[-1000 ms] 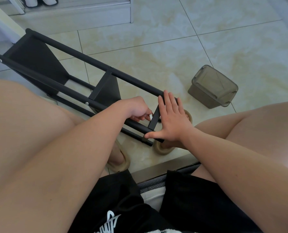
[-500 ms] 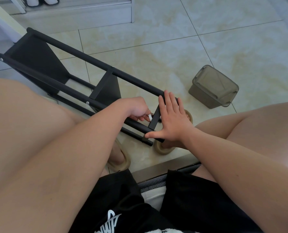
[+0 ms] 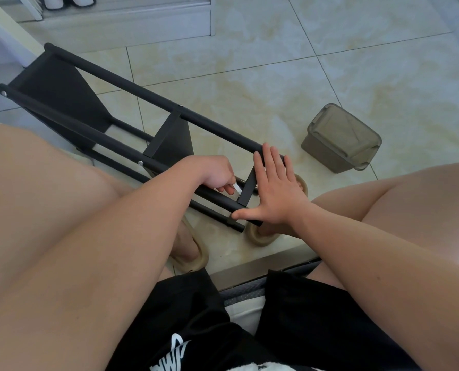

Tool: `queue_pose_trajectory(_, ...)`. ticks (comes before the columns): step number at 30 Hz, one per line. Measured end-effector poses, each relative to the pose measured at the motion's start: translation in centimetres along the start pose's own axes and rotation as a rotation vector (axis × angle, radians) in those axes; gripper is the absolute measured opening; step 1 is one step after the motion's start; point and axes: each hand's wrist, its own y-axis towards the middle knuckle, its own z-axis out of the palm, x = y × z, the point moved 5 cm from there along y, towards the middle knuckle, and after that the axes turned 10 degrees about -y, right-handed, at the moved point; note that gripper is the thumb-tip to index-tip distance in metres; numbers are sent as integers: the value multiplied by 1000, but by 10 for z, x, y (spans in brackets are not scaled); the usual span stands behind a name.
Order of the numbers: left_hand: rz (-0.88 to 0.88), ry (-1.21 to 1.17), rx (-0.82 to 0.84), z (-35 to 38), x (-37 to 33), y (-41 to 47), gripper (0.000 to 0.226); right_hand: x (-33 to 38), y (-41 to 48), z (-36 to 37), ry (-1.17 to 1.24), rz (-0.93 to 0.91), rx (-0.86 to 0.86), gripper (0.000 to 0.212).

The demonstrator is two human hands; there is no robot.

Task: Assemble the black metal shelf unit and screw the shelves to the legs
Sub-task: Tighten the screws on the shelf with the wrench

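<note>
Black metal shelf unit [image 3: 171, 141] on its side on the tiled floor [image 3: 249, 49]. Left hand [image 3: 215, 172] curled, pinching a small pale tool [image 3: 236, 188] beside the nearest shelf. Right hand [image 3: 276, 194] flat, fingers straight, pressed against the leg ends; brown lidded box [image 3: 340, 137] nearby.

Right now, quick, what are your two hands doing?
Left hand: closed, pinching a small white tool.
Right hand: open, pressed flat against the black shelf unit.
</note>
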Motion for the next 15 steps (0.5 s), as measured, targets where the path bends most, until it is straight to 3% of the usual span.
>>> queue_pose_trajectory(15,78,207,69,-2,4,1,25,0,0,0,-9,-1,0,152)
